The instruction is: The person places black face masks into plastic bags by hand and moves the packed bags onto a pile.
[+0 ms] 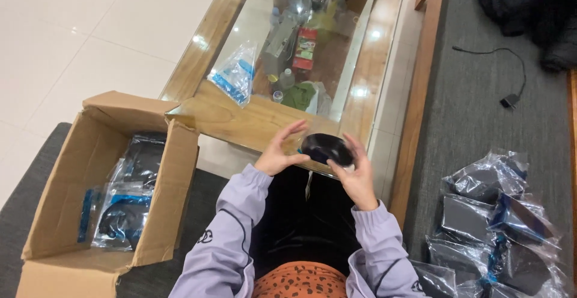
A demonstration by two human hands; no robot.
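A black oval object (326,148), smooth and glossy, is held in front of me over my lap. My right hand (356,175) grips it from below and the right, fingers wrapped on its edge. My left hand (279,149) touches its left end with the thumb and fingertips, the other fingers spread upward. Both sleeves are lilac.
An open cardboard box (60,202) with several bagged black items stands at my left. A wood-and-glass coffee table (240,120) is ahead, with a clear blue-edged bag (235,74) on it. Several clear bags of black items (499,214) lie on the grey cushion at right, beyond them a black cable (511,99).
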